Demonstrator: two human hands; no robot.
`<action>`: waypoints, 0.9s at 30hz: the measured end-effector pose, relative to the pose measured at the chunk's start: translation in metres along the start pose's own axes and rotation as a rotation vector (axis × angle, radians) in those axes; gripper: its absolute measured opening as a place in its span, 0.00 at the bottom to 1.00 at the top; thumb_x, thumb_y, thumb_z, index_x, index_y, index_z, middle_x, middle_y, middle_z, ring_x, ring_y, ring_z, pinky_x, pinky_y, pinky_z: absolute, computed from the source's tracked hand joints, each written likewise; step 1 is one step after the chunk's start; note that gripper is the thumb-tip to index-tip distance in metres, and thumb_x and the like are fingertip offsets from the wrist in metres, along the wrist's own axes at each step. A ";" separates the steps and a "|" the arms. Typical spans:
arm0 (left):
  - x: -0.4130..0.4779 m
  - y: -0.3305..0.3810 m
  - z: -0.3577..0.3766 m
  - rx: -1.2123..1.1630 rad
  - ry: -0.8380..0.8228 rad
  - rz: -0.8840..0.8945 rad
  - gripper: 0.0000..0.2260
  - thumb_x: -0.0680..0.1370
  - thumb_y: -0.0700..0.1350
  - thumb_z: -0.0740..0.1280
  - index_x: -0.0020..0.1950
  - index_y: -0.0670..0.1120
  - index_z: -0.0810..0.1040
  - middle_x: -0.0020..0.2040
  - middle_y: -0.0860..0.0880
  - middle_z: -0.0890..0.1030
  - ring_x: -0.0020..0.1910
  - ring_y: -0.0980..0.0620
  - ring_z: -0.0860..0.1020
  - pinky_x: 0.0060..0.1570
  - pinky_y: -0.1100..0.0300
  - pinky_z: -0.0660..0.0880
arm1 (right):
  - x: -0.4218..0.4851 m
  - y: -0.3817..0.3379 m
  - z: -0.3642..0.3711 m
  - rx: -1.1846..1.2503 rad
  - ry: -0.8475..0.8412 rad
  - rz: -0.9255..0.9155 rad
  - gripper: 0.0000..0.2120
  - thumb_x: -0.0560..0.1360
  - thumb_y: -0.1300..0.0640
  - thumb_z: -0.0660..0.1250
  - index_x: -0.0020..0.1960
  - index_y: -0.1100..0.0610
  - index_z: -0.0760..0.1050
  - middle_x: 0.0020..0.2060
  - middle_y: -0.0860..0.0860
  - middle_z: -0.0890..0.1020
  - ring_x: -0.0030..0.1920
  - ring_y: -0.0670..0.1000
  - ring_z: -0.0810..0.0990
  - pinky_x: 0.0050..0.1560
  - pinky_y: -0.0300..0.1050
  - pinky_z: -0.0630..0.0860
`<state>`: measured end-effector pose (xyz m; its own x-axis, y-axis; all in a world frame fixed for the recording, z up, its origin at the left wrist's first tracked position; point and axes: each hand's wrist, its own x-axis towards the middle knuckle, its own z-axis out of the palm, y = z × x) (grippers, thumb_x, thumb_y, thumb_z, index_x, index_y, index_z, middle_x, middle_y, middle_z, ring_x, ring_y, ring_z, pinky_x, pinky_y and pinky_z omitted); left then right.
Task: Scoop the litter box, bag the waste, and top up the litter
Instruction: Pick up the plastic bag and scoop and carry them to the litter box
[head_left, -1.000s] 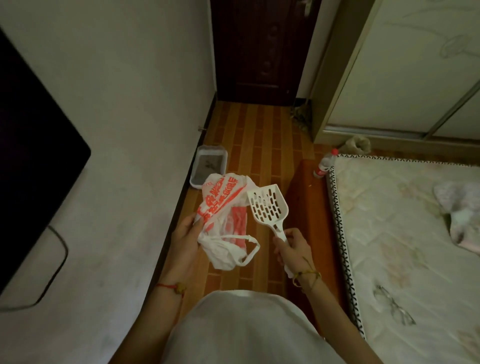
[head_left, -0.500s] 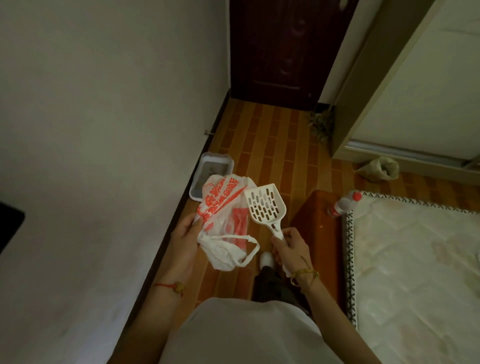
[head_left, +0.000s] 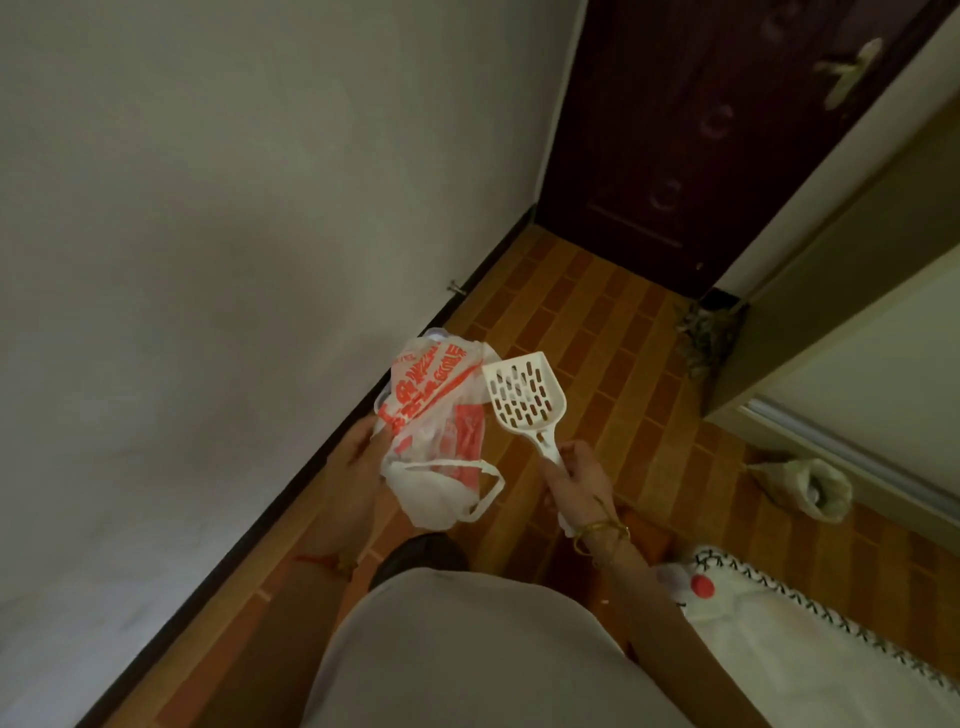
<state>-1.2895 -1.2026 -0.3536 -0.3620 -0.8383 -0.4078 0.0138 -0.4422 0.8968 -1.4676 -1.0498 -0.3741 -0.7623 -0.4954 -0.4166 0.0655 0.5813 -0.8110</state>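
A narrow strip of brick-patterned floor (head_left: 587, 332) is seen running between a pale wall (head_left: 234, 208) on the left and a wardrobe with a sliding door (head_left: 852, 332) on the right, with a dark wooden door (head_left: 691, 135) closing off the far end. A small tabby cat (head_left: 704, 332) is crouched in the far right corner of the floor, wedged between the door and the wardrobe. A crumpled translucent bag (head_left: 810, 491) lies on the floor against the wardrobe's rail, and a red-capped plastic bottle (head_left: 685, 584) rests at the near right edge of the floor, touching the patterned border of a mattress (head_left: 810, 639). The litter box (head_left: 435, 332) stands against the wall's dark skirting, but it is almost wholly hidden behind a white plastic bag printed in red (head_left: 436, 426), so that only a sliver of its pale rim is visible above the bag. That bag is held by the left hand (head_left: 358, 457), whose fingers are curled into its bunched side; the bag's handles hang loose below the hand. A white slotted litter scoop (head_left: 524, 397) is gripped by its handle in the right hand (head_left: 582, 480), the fingers wrapped closed around the handle and the perforated blade pointing up and away, just beside the bag.
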 end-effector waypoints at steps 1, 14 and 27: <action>0.006 0.002 0.008 -0.006 0.008 0.005 0.11 0.76 0.55 0.69 0.52 0.50 0.81 0.50 0.47 0.82 0.54 0.45 0.80 0.62 0.44 0.74 | 0.011 -0.003 -0.003 -0.002 -0.009 -0.001 0.07 0.76 0.54 0.66 0.53 0.52 0.70 0.43 0.54 0.81 0.36 0.51 0.79 0.34 0.43 0.77; 0.136 0.024 0.075 -0.015 0.045 0.039 0.12 0.82 0.45 0.61 0.61 0.40 0.77 0.56 0.41 0.82 0.54 0.41 0.82 0.53 0.45 0.80 | 0.191 -0.063 0.002 0.040 -0.152 -0.050 0.09 0.76 0.58 0.67 0.54 0.57 0.72 0.37 0.56 0.79 0.32 0.50 0.75 0.31 0.41 0.71; 0.262 0.065 0.122 -0.143 0.267 0.039 0.08 0.82 0.44 0.61 0.55 0.44 0.79 0.55 0.41 0.81 0.53 0.43 0.80 0.50 0.53 0.77 | 0.340 -0.140 0.028 -0.089 -0.320 -0.115 0.07 0.75 0.57 0.67 0.52 0.53 0.72 0.42 0.57 0.79 0.38 0.53 0.75 0.36 0.45 0.73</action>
<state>-1.4969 -1.4125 -0.3811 -0.1005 -0.9016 -0.4208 0.1606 -0.4321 0.8874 -1.7185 -1.3174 -0.4141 -0.5196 -0.7302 -0.4436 -0.0765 0.5569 -0.8271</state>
